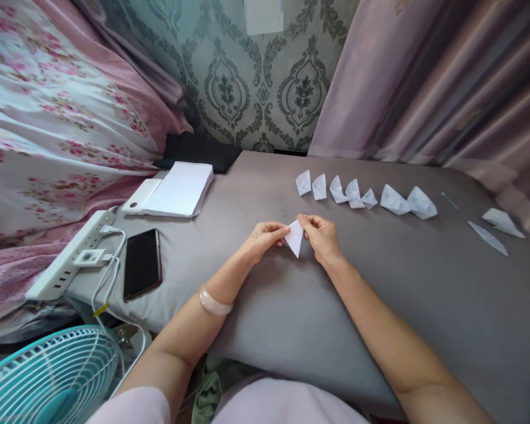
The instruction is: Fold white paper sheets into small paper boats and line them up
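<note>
A small piece of folded white paper (295, 240), triangular with its tip pointing down, is held up between my two hands over the grey table. My left hand (267, 237) pinches its left edge, thumb on top. At the upper right corner my right hand (321, 235) grips it between thumb and fingers. The fingertips behind the paper are partly hidden. Beyond my hands stands a row of several folded paper boats (352, 193), some touching one another.
A stack of white paper (179, 189) lies at the left, near a phone (142, 263) and a power strip (70, 256) with cables. A teal fan (57, 377) stands at the lower left. Loose paper pieces (488, 237) and a thin white stick (449, 201) lie at the right.
</note>
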Tool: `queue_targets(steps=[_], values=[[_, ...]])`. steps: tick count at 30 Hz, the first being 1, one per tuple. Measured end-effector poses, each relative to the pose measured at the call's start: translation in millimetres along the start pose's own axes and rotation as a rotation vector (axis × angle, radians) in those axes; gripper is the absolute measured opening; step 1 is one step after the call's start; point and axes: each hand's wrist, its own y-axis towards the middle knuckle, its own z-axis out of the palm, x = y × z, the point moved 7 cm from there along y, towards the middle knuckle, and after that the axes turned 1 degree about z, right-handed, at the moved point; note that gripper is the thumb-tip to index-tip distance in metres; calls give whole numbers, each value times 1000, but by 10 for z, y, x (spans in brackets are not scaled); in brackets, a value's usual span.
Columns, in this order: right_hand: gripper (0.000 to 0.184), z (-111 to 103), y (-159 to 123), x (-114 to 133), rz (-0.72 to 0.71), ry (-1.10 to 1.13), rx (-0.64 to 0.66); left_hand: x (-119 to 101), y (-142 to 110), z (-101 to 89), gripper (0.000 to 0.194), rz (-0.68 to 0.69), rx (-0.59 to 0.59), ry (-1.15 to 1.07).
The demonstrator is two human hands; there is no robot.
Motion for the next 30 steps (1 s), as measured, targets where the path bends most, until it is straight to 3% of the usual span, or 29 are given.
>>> queue_targets(steps=[2, 7, 14, 20, 30], values=[[43, 4, 9, -37, 37, 0, 21, 1, 8, -1, 37, 7, 8, -11], [51, 78, -4, -161, 157, -33, 133, -102, 8, -120, 33, 146, -166, 33], [49, 170, -27, -206, 259, 188, 265, -291, -55, 39, 51, 275, -2, -17], [45, 270, -111, -202, 301, 207, 386, -296, -54, 30, 39, 319, -12, -20], [54, 218, -88, -191, 185, -12, 260, -161, 19, -70, 40, 283, -85, 100]])
